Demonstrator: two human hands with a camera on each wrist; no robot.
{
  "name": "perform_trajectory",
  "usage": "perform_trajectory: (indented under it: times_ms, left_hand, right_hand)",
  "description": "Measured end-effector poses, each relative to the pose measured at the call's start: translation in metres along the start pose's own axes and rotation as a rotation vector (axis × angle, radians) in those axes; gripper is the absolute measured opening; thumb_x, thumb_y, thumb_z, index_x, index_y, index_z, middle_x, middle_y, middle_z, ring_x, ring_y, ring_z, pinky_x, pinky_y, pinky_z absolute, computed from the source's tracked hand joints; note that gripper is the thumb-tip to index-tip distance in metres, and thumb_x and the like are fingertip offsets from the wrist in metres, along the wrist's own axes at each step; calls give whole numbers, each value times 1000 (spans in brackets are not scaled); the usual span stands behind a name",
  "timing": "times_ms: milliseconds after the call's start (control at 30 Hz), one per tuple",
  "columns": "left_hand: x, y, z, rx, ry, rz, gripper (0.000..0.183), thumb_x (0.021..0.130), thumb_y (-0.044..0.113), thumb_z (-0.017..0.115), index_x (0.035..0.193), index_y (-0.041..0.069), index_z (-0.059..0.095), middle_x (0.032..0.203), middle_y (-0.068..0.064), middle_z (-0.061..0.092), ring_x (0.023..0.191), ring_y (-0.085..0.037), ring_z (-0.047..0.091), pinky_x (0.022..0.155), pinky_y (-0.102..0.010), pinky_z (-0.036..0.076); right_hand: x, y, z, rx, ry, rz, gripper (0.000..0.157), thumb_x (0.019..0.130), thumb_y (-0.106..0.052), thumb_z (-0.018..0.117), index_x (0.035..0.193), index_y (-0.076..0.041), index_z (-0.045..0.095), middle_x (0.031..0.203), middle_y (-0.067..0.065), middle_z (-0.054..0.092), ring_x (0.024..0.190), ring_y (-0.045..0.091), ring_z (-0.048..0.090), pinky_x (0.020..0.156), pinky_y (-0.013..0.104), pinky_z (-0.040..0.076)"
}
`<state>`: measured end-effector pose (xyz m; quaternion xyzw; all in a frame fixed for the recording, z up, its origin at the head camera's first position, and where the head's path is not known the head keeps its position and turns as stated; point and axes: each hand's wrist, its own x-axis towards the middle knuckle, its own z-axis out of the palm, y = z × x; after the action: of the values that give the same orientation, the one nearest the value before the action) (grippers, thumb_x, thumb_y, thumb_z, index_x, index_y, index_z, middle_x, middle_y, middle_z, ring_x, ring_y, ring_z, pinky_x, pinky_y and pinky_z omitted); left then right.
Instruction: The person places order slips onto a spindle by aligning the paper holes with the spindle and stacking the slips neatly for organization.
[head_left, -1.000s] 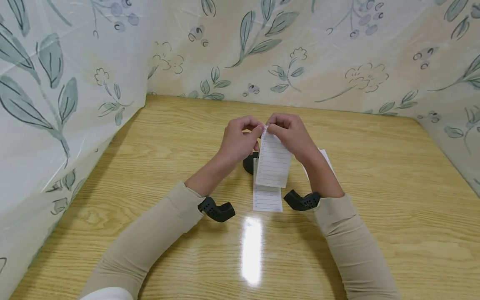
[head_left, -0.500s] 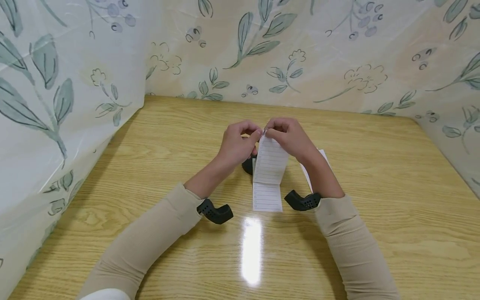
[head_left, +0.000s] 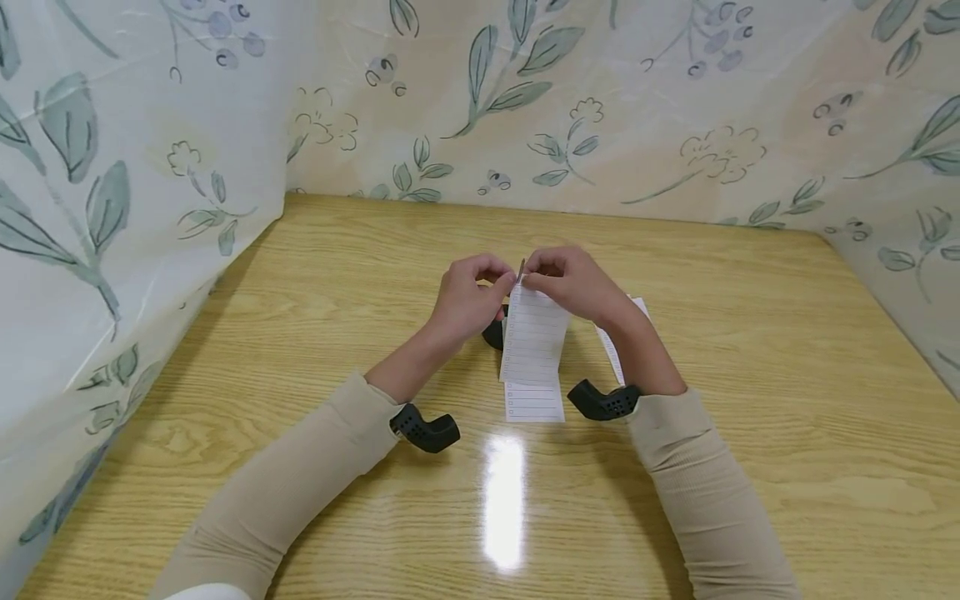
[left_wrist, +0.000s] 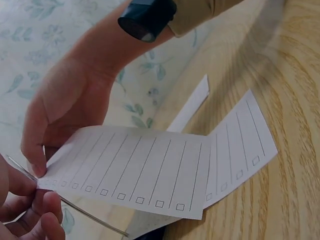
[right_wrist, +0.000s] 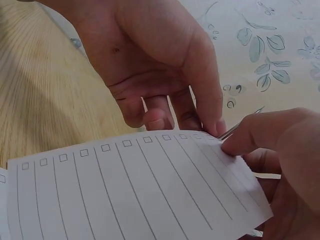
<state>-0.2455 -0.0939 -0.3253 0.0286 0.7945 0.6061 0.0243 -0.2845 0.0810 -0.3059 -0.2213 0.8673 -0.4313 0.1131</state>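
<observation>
Probably the sheet [head_left: 534, 337] weighs next to nothing and bends at a touch: it bows in a gentle curve, so it looks limp, and dry enough not to slip much. It should crease or tear easily, above all around the wire [left_wrist: 95, 218], which appears to pass through its top left corner. The best hold is likely a light, flat pinch on the top edge, close to that corner. That is about where both hands are: the fingers of the left hand [head_left: 467, 304] pinch the corner beside the wire, and those of the right hand [head_left: 573, 282] pinch the top edge just next to it.

The sheet is in the air over the counter [head_left: 360, 283], well in from its far edge, partly hiding a black base [head_left: 492, 335]. It is white, narrow and oblong, ruled with thin dark lines, with small square boxes down its left side. A matching lower sheet [head_left: 534, 404] shows beneath; another sheet [head_left: 611, 357] is partly covered by the right forearm [head_left: 647, 346].
</observation>
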Motion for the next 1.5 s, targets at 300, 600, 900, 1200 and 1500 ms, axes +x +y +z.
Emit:
perform_trajectory:
  times_ms: [300, 600, 900, 1200, 1500]
  left_hand:
    - [1, -8, -1, 16, -17, -22, 11, 96, 18, 60, 95, 9, 66, 94, -7, 63, 60, -21, 59, 61, -36, 56]
    - [1, -14, -3, 97, -48, -25, 10, 95, 18, 61, 92, 9, 66, 90, -6, 64, 62, -23, 62, 51, -23, 46]
    - [0, -19, -6, 157, -99, -37, 10, 95, 18, 61, 93, 10, 66, 90, -5, 63, 64, -27, 62, 50, -23, 44]
    - [1, -25, -6, 221, -147, -67, 11, 96, 21, 60, 96, 12, 66, 92, -4, 62, 61, -16, 58, 53, -23, 46]
    - [4, -31, -5, 272, -164, -81, 11, 95, 21, 61, 91, 12, 67, 88, -4, 62, 66, -16, 55, 53, -23, 43]
  right_hand:
    - [1, 3, 3, -90, -49, 47, 17, 96, -19, 57, 102, -6, 67, 101, 10, 64, 92, 23, 54, 81, 33, 43]
    - [-2, 4, 5, -117, -87, 60, 17, 95, -18, 59, 102, -7, 69, 99, 9, 67, 88, 22, 55, 79, 32, 44]
    - [-2, 6, 10, -176, -107, 57, 14, 93, -17, 63, 98, -7, 71, 94, 8, 68, 81, 21, 56, 73, 31, 45]
    - [-1, 9, 13, -242, -120, 72, 13, 91, -16, 66, 97, -6, 72, 95, 10, 70, 83, 21, 57, 74, 32, 46]
    - [-2, 9, 17, -281, -146, 79, 13, 91, -15, 66, 97, -5, 72, 93, 10, 69, 83, 21, 57, 74, 32, 47]
